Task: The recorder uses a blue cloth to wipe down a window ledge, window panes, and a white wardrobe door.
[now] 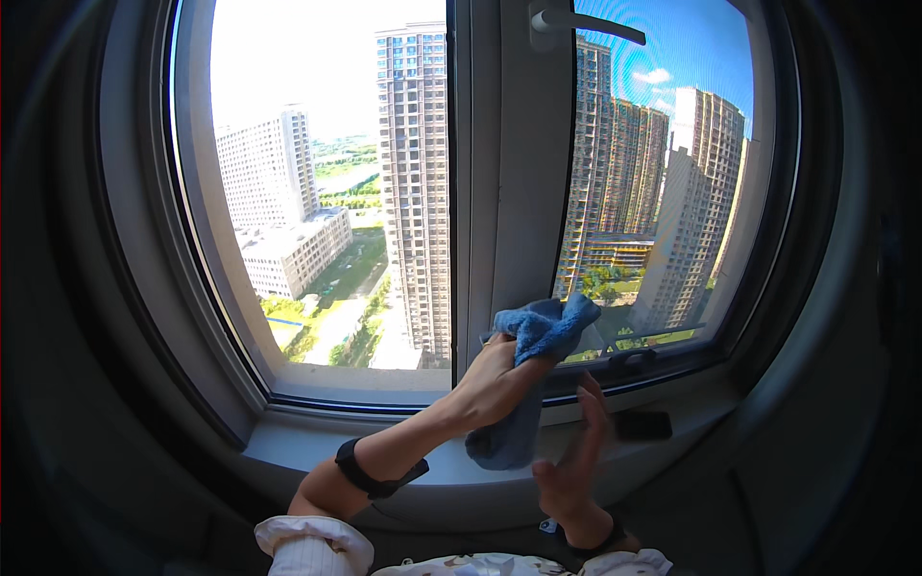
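Observation:
A bunched blue cloth (545, 328) is gripped in my left hand (499, 380), close to the lower part of the window's middle frame post (514, 221). Part of the cloth hangs below the hand, over the windowsill. My right hand (574, 461) is raised beside the hanging cloth, its fingers stretched out and somewhat blurred, with nothing in it. A black band sits on my left forearm and a dark band on my right wrist.
A dark flat object (642, 425) lies on the pale windowsill (375, 451) right of my hands. The white window handle (591, 24) juts out at the top. Through the left opening and the right pane (663, 192) stand tall buildings far below and beyond.

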`<state>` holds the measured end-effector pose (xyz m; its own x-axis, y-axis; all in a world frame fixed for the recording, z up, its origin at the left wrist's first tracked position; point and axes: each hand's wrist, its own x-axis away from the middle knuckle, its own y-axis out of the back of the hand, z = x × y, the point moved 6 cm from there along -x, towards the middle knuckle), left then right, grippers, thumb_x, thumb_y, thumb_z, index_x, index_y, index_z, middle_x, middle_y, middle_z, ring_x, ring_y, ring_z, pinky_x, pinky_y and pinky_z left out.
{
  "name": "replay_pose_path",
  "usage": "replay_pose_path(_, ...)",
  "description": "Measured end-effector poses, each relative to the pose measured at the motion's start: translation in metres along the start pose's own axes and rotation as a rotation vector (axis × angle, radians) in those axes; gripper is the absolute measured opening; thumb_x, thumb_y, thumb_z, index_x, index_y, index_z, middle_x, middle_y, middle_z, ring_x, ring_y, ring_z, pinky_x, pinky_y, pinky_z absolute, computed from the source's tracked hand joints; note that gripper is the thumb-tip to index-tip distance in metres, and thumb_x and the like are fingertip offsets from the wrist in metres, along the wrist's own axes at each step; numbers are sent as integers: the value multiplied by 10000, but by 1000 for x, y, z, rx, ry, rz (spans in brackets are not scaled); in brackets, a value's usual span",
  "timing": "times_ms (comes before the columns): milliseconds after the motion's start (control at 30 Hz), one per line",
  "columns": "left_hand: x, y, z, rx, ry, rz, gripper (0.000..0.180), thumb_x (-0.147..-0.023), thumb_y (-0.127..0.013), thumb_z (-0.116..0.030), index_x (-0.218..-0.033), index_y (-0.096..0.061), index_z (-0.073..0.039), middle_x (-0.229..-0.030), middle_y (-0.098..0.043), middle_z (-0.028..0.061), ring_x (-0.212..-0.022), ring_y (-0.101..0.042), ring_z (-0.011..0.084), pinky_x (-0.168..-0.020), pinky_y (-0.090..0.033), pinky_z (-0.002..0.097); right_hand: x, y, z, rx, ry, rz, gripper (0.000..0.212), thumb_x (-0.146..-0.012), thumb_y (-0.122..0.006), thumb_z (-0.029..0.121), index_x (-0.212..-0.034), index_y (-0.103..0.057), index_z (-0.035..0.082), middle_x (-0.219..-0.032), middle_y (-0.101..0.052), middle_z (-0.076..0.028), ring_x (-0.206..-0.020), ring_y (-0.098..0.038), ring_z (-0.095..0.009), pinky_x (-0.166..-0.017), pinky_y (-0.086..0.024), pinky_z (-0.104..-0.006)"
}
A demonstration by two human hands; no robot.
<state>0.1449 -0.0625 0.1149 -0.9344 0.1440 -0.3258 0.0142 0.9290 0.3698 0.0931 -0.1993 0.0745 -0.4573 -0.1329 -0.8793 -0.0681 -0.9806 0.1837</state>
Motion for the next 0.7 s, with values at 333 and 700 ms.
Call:
replay_pose_path(333,-27,-31,-32,-210,13,285,413,-841,-564,-338,-981,-568,50,-903,-615,186,-847,-590,259,-781,-449,388,11,-22,-55,280,-9,-159,1043,-704,-710,419,-1419,-51,44,-1436,-130,-202,-1343,-166,-331,-1070,-188,-422)
replay_pose_path(700,53,43,-66,-310,-582,-392,536,-790,-635,-186,-1256,-418,-33,-1194,-402,197,-1001,-510,287,-832,-440,413,-287,19,-6,492,498,-508,678,-664,-719,233,-1259,-462,33,-1260,-469,-186,-1139,-449,-379,-1023,-259,-484)
